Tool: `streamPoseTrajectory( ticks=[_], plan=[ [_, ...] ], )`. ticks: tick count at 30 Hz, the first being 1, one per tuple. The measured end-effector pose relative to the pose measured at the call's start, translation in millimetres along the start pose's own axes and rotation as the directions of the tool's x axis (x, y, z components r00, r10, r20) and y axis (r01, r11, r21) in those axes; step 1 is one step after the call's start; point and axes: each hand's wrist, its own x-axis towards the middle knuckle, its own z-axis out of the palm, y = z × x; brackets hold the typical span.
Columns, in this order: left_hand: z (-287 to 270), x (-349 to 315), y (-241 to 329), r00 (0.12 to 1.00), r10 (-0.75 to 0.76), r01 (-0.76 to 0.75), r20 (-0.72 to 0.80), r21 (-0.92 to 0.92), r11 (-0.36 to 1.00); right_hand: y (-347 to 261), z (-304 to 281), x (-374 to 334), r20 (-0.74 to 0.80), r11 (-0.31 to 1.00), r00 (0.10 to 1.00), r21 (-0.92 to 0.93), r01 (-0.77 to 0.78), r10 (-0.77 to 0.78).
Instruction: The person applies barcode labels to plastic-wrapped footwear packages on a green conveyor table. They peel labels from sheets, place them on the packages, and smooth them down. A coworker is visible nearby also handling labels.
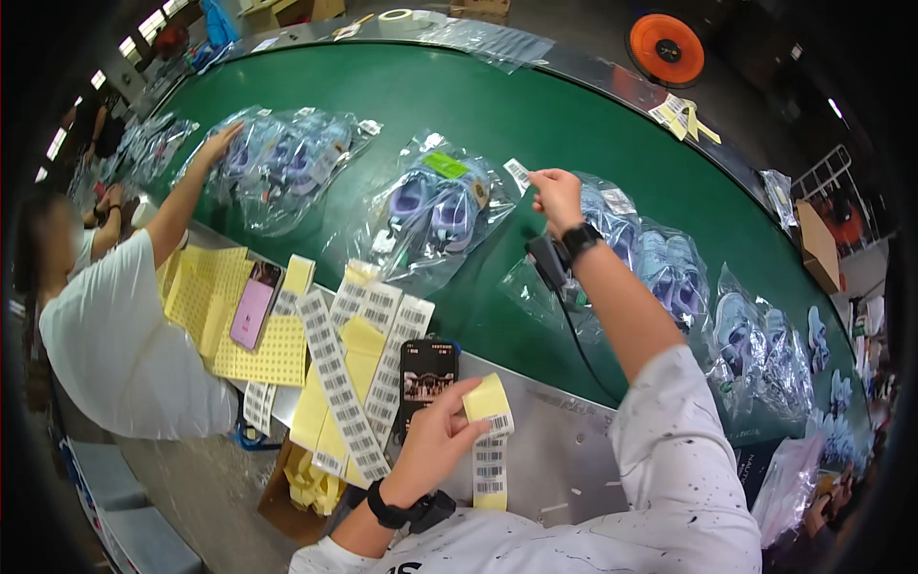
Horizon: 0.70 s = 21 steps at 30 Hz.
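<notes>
My left hand (442, 432) pinches a strip of barcode labels (490, 459) on yellow backing, low in front of me. Its top end curls over and shows the yellow side. Out over the green belt, my right hand (557, 196) holds a single white barcode label (516, 174) between thumb and fingertips. Just left of that label lies a clear bag of blue and purple shoes (435, 206) with a bright green sticker (446, 165) on it. Another bagged pair (612, 225) sits partly hidden behind my right hand and wrist.
More bagged shoes (674, 273) lie along the green conveyor belt (535, 105). Barcode sheets (344, 383), a dark phone (427, 373) and a pink-screened phone (256, 306) rest on the metal ledge. A co-worker (134, 325) at left reaches over bagged shoes (287, 158). An orange fan (666, 50) stands beyond.
</notes>
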Motion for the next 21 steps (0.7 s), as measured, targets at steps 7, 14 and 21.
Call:
streamPoseTrajectory(
  ticks=[7, 14, 21],
  plan=[
    [-9, -4, 4, 0.997, -0.076, 0.076, -0.006, 0.005, 0.997, 41, 10, 63, -0.067, 0.934, 0.988, -0.322, -0.153, 0.139],
    [-4, 2, 2, 0.993, -0.113, 0.112, 0.024, 0.011, 0.994, 50, 25, 75, -0.028, 0.816, 1.0, -0.577, -0.013, -0.004],
    [1, 6, -1, 0.997, -0.071, 0.071, 0.006, -0.016, 0.997, 64, 24, 87, -0.025, 0.576, 0.995, -0.817, 0.038, -0.1]
  ],
)
